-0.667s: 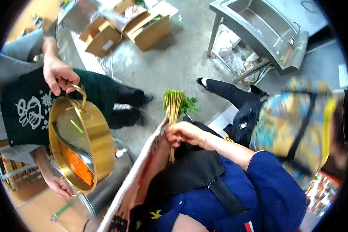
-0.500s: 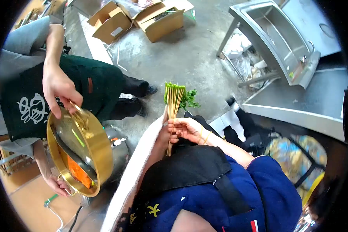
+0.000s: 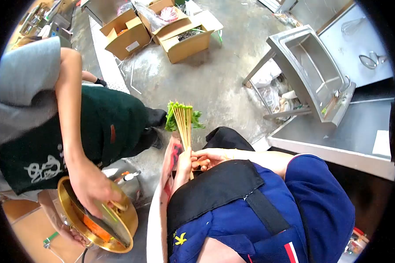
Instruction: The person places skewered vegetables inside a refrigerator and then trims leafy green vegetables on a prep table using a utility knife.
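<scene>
Bundle of thin, straight wooden skewers [image 3: 184,127], fanned at the top beneath ruffled leafy greens [image 3: 173,120], upright before the black cloth apron [image 3: 215,188]; the left hand [image 3: 183,166] closes round the shafts, and the right hand [image 3: 208,158] curls just beside, its grip unclear. At left, a co-worker [image 3: 72,127] holds a tilted, round, polished brass-coloured pot [image 3: 129,217].
</scene>
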The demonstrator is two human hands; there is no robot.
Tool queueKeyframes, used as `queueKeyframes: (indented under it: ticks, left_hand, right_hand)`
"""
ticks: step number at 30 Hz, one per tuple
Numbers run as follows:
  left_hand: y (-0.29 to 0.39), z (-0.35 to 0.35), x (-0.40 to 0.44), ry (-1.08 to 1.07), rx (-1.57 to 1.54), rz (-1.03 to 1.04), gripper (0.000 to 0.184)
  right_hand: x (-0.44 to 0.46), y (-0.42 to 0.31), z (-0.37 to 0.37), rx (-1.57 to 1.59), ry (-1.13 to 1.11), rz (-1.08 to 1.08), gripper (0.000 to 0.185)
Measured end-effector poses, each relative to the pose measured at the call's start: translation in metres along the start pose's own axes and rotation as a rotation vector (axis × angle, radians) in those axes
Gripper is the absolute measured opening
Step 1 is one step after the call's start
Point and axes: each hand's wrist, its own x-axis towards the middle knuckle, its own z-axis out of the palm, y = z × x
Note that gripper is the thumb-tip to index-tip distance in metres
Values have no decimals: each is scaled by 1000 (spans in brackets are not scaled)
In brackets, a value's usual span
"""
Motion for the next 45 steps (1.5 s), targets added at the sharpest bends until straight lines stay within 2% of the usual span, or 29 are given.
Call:
queueKeyframes:
  ticks: [3,4,5,7,8,11,12,13,16,19,21,22,23,25,26,27,29,30,31,33,34,35,37,39,40,41,42,43,45]
  left_hand:
    - [-1,10,55,-72,-190,-4,41]
    - [60,42,21,-30,-229,-91,40]
    - [76,46,34,-43,-253,-51,38]
    - [106,72,64,41,-276,-32,36]
    - [128,87,77,27,-405,-9,34]
    - [190,146,126,-55,-538,131,36]
    - [208,163,147,-166,-441,271,39]
    - [231,184,166,48,-288,259,40]
    - [322,255,190,118,-150,435,38]
    - [412,312,227,137,16,610,38]
    - [445,342,255,107,102,688,37]
    - [476,366,271,186,116,698,39]
    - [504,381,291,140,37,663,40]
    - [565,413,324,47,-131,595,41]
    - [594,430,337,2,-202,469,41]
    - [626,439,364,-67,-251,381,39]
    - [661,464,419,-125,-311,343,37]
    - [682,473,452,-272,-410,267,37]
    - [707,492,460,-316,-455,190,37]
    - [757,527,479,-385,-521,54,37]
    - [780,543,490,-444,-537,-38,37]
    - [801,560,493,-429,-509,-73,36]
    - [830,603,518,-479,-488,-107,34]
    - [857,629,530,-578,-457,-181,32]
    - [865,637,548,-579,-335,-176,32]
    - [879,649,564,-587,-212,-156,32]
    - [893,675,569,-568,18,-66,34]
    - [905,694,582,-664,122,-47,36]
    - [931,747,592,-710,286,-24,37]
  right_hand:
    - [-20,-49,6,-101,113,-19,25]
    - [-30,-71,5,-205,58,-78,23]
    - [-49,-93,16,-80,-88,-205,20]
    - [-56,-144,-8,-275,-179,-432,17]
    - [-79,-171,0,-342,-17,-477,17]
    - [-136,-256,-9,-766,-41,-544,18]
    - [-160,-287,-7,-1045,22,-551,18]
    - [-186,-318,-2,-1225,-5,-504,20]
    - [-247,-397,8,-1687,-89,-510,23]
    - [-299,-466,28,-2121,52,-507,19]
    - [-317,-492,17,-2270,282,-686,17]
    - [-335,-511,18,-2232,384,-814,19]
    - [-352,-530,18,-2286,430,-982,32]
    - [-350,-579,2,-2418,681,-1034,44]
    - [-352,-602,-9,-2367,794,-1156,48]
    - [-359,-628,-9,-2296,945,-1207,38]
    - [-361,-681,-31,-2134,1227,-1518,26]
    - [-369,-710,-40,-1988,1210,-1757,16]
    - [-387,-730,-40,-2020,1251,-1691,12]
    - [-417,-779,-41,-1873,1371,-1951,17]
    - [-429,-799,-46,-1802,1319,-1981,22]
    - [-434,-814,-50,-1757,1410,-1795,27]
    - [-464,-849,-60,-1518,1372,-1792,35]
    - [-472,-890,-103,-972,1135,-1910,41]
    - [-488,-905,-114,-647,967,-1816,43]
    - [-495,-932,-148,-563,978,-1804,39]
    - [-531,-956,-179,-448,893,-1655,36]
    - [-556,-982,-202,-317,784,-1497,35]
    - [-609,-1042,-225,-353,563,-1520,37]
